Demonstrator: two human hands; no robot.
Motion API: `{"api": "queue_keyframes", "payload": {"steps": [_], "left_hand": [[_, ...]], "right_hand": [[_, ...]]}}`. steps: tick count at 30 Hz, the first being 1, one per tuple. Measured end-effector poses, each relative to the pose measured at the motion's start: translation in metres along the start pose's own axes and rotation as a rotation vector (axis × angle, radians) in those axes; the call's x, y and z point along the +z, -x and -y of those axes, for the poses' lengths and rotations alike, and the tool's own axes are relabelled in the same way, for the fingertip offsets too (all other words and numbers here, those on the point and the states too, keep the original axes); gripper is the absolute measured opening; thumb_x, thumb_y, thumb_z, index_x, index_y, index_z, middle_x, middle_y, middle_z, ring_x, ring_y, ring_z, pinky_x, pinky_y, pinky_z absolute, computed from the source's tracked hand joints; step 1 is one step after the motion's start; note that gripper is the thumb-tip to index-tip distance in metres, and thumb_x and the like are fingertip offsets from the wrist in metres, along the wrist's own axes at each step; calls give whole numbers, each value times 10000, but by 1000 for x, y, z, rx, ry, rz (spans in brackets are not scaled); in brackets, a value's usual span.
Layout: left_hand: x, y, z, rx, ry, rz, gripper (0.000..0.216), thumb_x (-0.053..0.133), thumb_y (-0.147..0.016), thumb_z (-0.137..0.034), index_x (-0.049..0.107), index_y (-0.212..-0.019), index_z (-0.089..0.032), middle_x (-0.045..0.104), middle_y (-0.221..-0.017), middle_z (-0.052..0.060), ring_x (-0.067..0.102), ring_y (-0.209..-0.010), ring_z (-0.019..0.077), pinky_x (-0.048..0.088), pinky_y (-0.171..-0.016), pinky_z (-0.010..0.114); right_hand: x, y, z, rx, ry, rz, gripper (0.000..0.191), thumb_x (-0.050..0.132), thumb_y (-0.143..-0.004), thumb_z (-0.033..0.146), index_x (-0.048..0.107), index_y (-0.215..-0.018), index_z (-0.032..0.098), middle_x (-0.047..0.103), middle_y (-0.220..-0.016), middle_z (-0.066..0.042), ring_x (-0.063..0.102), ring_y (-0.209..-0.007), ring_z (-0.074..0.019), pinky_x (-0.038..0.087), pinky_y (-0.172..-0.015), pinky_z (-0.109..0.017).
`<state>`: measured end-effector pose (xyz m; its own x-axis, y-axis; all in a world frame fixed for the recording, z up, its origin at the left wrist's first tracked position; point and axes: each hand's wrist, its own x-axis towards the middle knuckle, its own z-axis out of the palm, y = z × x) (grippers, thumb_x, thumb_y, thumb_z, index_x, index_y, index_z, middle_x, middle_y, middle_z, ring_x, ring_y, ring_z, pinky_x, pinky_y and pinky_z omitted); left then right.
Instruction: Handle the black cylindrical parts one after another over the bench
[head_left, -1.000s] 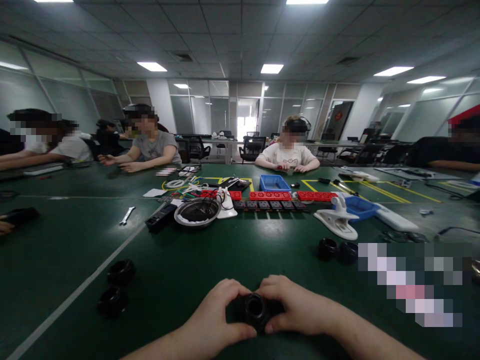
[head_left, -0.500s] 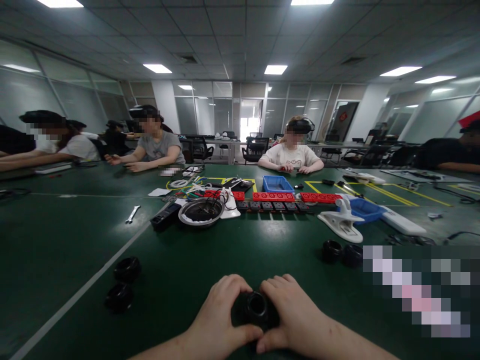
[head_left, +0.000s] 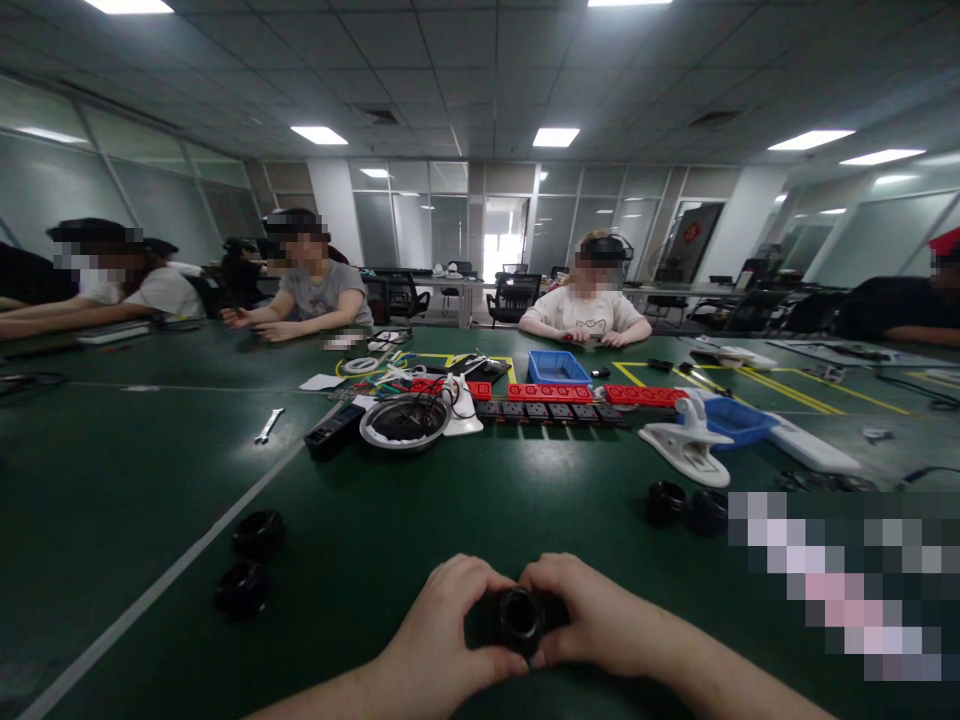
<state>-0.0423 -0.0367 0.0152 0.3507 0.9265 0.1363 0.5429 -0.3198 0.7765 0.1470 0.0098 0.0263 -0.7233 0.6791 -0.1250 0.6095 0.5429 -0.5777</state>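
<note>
Between my two hands, close to the near side of the green table, is a glossy black ring-shaped part with a round opening facing up toward me. My left hand grips its left side, thumb at the near edge and fingers at the far edge. On the other side my right hand curls round it, fingertips meeting those of the left. Two similar black ring parts lie to the left of my hands. Another pair of black rings stands to the right, partly beside a blurred patch.
Farther back are a steel bowl with cables, a white clip stand, red socket strips, a blue bin and a wrench. Several people sit round the table, one straight across.
Both hands still hold the black ring part, which sits slightly farther right in view. My right thumb has moved up against its near side. The whole view has shifted a little.
</note>
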Motion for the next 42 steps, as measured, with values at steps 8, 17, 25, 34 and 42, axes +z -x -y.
{"api": "queue_keyframes", "payload": {"steps": [8,17,25,34,42], "left_hand": [[-2,1,-3,-22,-55,-19,332,763,-600,-169,603,-891,-185,563,-882,12,504,-864,209,390,-763,298],[-12,-2,-1,41,3,168,425,681,-658,-148,576,-1051,-274,523,-1010,9,480,-942,207,396,-817,300],[-1,1,-7,-36,16,110,301,682,-646,-151,574,-924,-193,532,-927,18,486,-887,212,394,-767,296],[-8,-1,-8,-54,-31,95,289,660,-628,-129,546,-888,-186,535,-920,17,490,-884,212,397,-762,298],[-10,-2,-7,-10,20,126,433,693,-628,-160,555,-1032,-233,541,-1028,27,481,-972,236,386,-844,336]], "right_hand": [[16,0,9,63,290,-143,601,678,-494,683,592,-775,159,597,-745,-44,526,-689,-220,374,-662,-336],[-12,9,-3,-148,85,42,432,735,-631,368,595,-1006,203,589,-900,-17,531,-832,-193,382,-731,-296],[6,2,2,9,207,-49,441,723,-574,547,593,-766,172,566,-720,-3,503,-652,-160,352,-577,-249],[10,6,7,20,234,-119,591,731,-498,598,581,-871,164,598,-815,-49,526,-721,-217,388,-666,-329],[-14,9,-1,-150,64,52,518,718,-656,353,537,-1123,223,595,-875,-4,537,-820,-190,383,-741,-305]]}}
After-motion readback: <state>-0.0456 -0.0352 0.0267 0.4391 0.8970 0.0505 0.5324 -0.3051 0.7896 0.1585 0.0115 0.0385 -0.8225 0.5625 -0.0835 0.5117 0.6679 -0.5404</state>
